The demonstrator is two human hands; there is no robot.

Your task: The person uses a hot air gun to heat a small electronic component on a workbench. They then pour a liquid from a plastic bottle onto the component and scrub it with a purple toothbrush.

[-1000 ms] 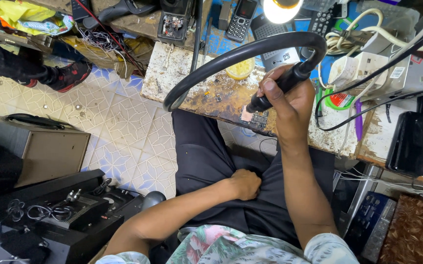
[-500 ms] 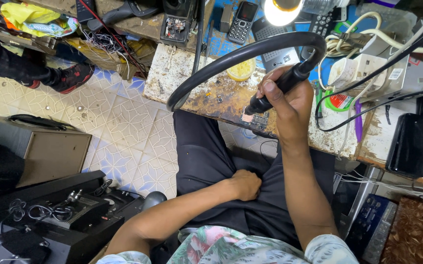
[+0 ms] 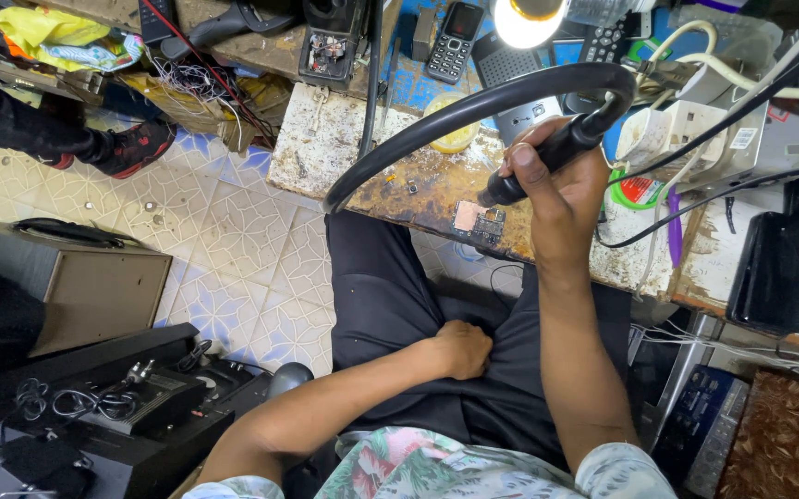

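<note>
My right hand (image 3: 558, 199) grips a black hot-air tool handle (image 3: 547, 152) whose thick black hose (image 3: 455, 115) loops up and over the bench. The tool's nozzle points down at a small circuit board (image 3: 476, 222) lying near the front edge of the stained workbench (image 3: 353, 157). My left hand (image 3: 462, 348) rests as a loose fist on my lap, on dark trousers, holding nothing.
A lit lamp (image 3: 530, 20), a small keypad phone (image 3: 453, 39), a yellow round tin (image 3: 452, 134), white power strips (image 3: 695, 129) and cables crowd the bench. A brown speaker box (image 3: 76, 286) and black electronics (image 3: 113, 407) sit on the tiled floor. Another person's shoe (image 3: 136, 148) is upper left.
The view has shifted slightly. My right hand keeps the tool over the circuit board with little movement. My left hand stays on my lap.
</note>
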